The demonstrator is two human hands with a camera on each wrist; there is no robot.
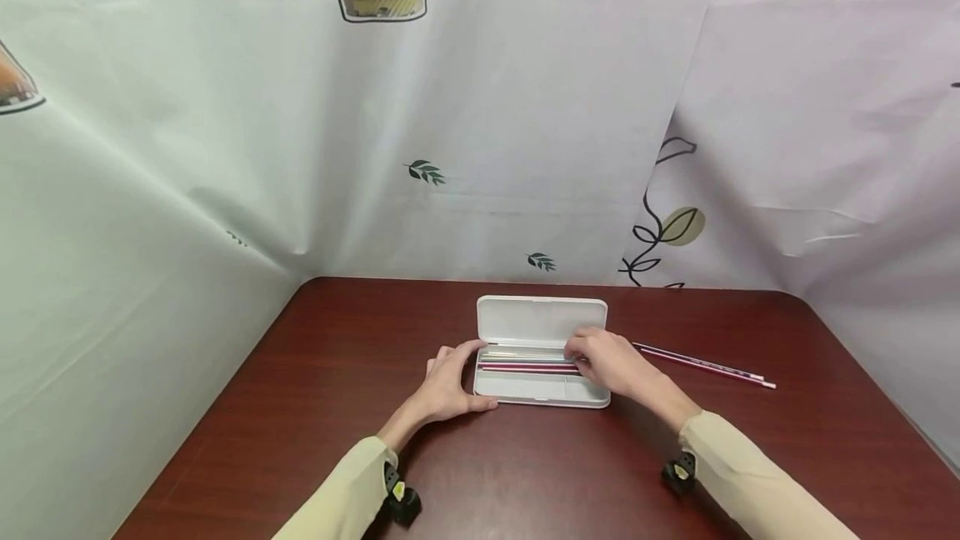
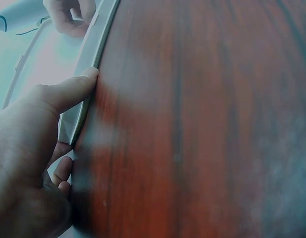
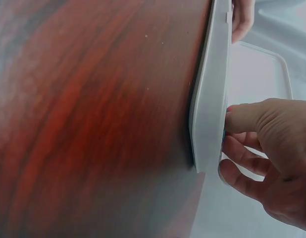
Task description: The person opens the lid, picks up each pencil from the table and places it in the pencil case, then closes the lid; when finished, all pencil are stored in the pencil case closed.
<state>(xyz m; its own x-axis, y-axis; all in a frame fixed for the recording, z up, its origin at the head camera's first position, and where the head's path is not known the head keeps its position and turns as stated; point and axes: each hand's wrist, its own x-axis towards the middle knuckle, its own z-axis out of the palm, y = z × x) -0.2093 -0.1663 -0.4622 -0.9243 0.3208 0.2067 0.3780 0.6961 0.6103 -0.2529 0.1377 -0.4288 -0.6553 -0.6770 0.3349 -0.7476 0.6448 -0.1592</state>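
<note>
A white pencil case (image 1: 525,390) lies open on the table, its lid (image 1: 542,320) raised at the back. Several pencils (image 1: 525,367), dark red, purple and pale, lie lengthwise inside. My left hand (image 1: 444,386) grips the left end of the case, thumb on the front wall and forefinger at the back corner. My right hand (image 1: 611,361) reaches into the right part of the case and pinches at the pencils' right ends. In the right wrist view, a bit of blue shows by the right thumb (image 3: 244,118); the case wall partly hides the fingertips.
Two more pencils (image 1: 705,363) lie slantwise on the reddish-brown table (image 1: 540,473), right of the case. A pale printed curtain (image 1: 487,215) hangs behind the table and along its sides.
</note>
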